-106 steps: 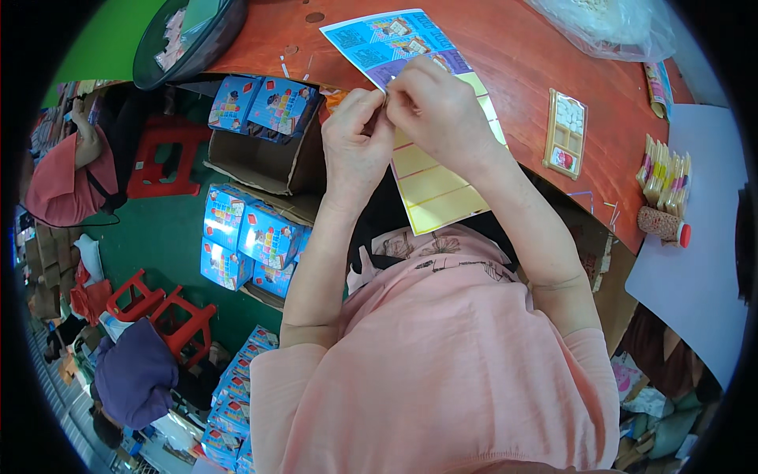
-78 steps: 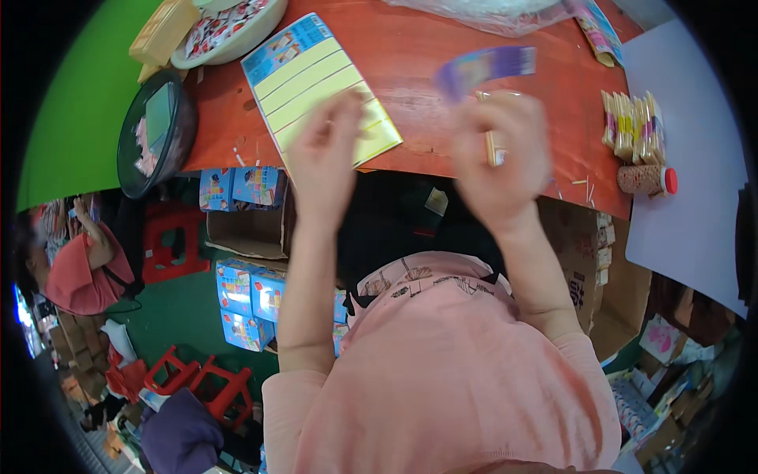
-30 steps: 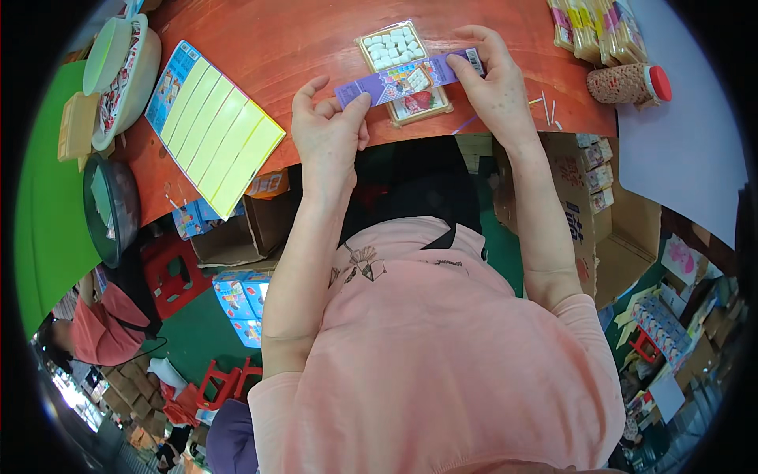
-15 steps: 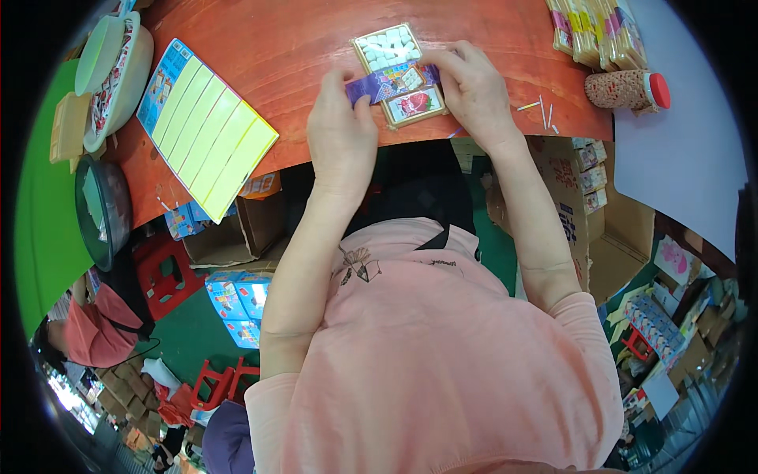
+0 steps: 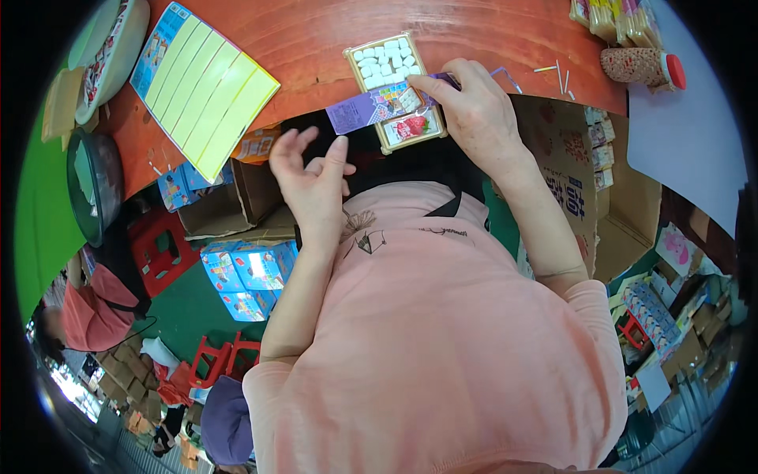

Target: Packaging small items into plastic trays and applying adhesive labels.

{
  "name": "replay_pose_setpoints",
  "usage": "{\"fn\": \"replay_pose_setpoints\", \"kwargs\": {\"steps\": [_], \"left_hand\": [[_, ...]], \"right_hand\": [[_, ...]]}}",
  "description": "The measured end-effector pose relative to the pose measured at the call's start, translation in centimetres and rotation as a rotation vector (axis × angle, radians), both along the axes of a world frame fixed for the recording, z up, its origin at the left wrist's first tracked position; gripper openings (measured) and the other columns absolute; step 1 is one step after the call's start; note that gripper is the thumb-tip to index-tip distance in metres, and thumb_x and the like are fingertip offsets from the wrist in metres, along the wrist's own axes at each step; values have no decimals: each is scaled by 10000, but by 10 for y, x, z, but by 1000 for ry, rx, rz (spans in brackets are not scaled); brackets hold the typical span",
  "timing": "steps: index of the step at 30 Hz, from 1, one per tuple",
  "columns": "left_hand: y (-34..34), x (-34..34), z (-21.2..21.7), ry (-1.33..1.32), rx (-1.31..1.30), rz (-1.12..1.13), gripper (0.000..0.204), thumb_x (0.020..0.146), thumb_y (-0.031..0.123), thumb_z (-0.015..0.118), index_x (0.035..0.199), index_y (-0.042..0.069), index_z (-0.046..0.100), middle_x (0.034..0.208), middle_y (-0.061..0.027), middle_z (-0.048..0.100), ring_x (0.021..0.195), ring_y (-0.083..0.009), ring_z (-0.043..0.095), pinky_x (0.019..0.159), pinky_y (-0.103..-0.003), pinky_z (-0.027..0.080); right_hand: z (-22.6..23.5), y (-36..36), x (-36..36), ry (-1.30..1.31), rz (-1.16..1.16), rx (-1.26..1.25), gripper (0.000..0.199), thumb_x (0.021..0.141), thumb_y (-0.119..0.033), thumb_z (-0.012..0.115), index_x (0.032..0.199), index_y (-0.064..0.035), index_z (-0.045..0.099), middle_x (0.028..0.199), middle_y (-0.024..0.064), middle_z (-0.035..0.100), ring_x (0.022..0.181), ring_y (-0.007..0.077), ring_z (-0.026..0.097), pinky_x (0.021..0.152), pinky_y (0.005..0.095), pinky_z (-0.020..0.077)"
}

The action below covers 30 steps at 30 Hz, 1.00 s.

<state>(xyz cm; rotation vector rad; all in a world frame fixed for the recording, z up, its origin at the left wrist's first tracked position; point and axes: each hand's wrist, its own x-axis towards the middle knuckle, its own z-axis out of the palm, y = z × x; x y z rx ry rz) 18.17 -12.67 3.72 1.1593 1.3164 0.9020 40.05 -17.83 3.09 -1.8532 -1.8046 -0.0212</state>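
Note:
A small tan plastic tray [image 5: 348, 60] holds rows of white pellet-like pieces in its far part and a strawberry picture card [image 5: 409, 127] in its near part. It overhangs the front edge of the table. A purple printed paper band [image 5: 351, 114] lies across its middle, with the left end sticking out flat. My right hand [image 5: 483, 118] grips the band and tray at the right side, thumb on top; the fingers underneath are partly hidden. Off to the left and nearer me, my left hand [image 5: 309, 174] is open and holds nothing, fingers apart.
A yellow-and-blue sticker sheet [image 5: 201, 91] lies on the red table [image 5: 308, 39]. Bundled packets [image 5: 620, 24], a red-lidded jar [image 5: 641, 68] and thin sticks [image 5: 562, 79] are at right. A white basin [image 5: 126, 59] and dark bowl [image 5: 99, 189] stand left. Cardboard boxes [image 5: 572, 182] sit below.
My left hand has let go of the band and moved left and toward me. The band's left end now sticks out flat. My right hand stays at the tray, which has shifted slightly nearer the edge.

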Motion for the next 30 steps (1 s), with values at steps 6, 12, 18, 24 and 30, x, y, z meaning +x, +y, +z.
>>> {"fn": "replay_pose_setpoints", "kwargs": {"steps": [6,12,18,24,30], "left_hand": [[9,18,-8,-449,-747,-196,375,899,163,741,1194,-14,593,1058,-104,678,856,-146,662,549,-274,537],[2,11,4,-640,-617,-226,229,906,106,721,1088,-18,659,966,-93,709,739,-134,664,521,-279,511],[2,12,25,-607,-508,-166,230,900,85,722,1098,-11,652,966,-89,708,746,-134,668,515,-274,499],[5,13,35,-601,-386,-114,274,898,71,720,1145,12,619,998,-82,696,752,-131,663,507,-257,484],[-1,19,33,-542,-370,-158,240,884,87,746,1098,24,658,982,-68,704,751,-118,658,516,-255,495]], "right_hand": [[-2,-5,-10,46,59,2,301,823,-15,680,1085,-152,733,885,72,571,818,238,609,680,352,518],[12,-23,-7,1180,-118,-62,538,960,-40,631,1458,-65,428,938,40,693,698,55,583,560,194,468],[21,-28,-4,1348,-157,268,532,1031,-209,543,1495,-50,336,1146,144,648,903,154,658,562,240,542],[8,-46,0,1411,-145,-126,474,1012,-343,569,1344,-9,517,1217,142,632,1064,204,628,757,308,550],[19,-21,-45,1709,-171,-232,307,936,-187,697,1145,35,657,1095,91,696,1014,138,645,884,302,504]]}}
